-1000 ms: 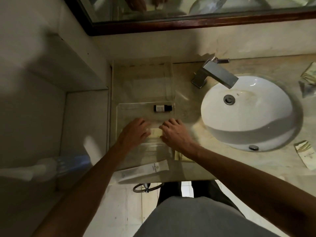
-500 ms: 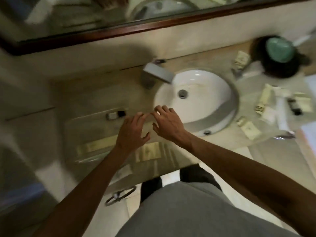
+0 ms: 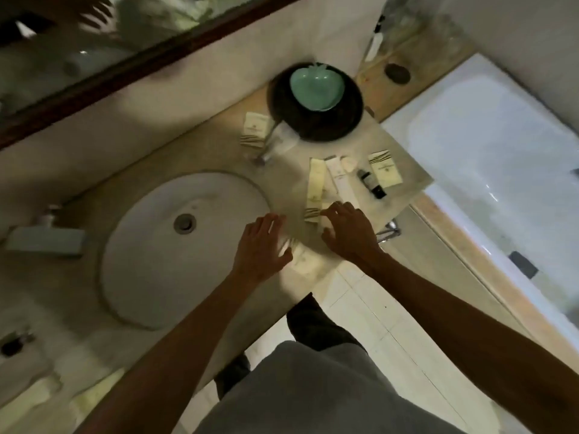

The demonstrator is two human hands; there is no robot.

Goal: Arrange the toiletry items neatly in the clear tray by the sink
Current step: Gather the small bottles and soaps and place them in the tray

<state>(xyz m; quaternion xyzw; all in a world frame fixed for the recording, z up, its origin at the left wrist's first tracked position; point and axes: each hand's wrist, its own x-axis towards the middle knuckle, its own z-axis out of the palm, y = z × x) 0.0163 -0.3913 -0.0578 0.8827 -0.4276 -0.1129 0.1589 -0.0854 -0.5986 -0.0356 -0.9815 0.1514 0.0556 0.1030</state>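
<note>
Several toiletry items lie on the counter to the right of the sink (image 3: pixel 150 270): a long cream packet (image 3: pixel 315 186), a white tube (image 3: pixel 340 180), a small dark bottle (image 3: pixel 371 183) and a square cream packet (image 3: pixel 385 169). My right hand (image 3: pixel 352 234) hovers with bent fingers at the striped near end of the long packet. My left hand (image 3: pixel 261 245) is spread, palm down, partly over another cream packet (image 3: pixel 302 263) at the counter's front edge. Neither hand holds anything. At the blurred lower left, a small dark bottle (image 3: pixel 12 344) lies where the clear tray is.
A dark round dish (image 3: pixel 351 120) holding a green bowl (image 3: pixel 316 86) stands at the back, with two more packets (image 3: pixel 255 130) beside it. The faucet (image 3: pixel 47 239) is at the left, a white bathtub (image 3: pixel 501 151) at the right, the mirror above.
My view has swung right, from the tray past the sink to the counter's right side. Both hands left the tray and moved over the loose packets there.
</note>
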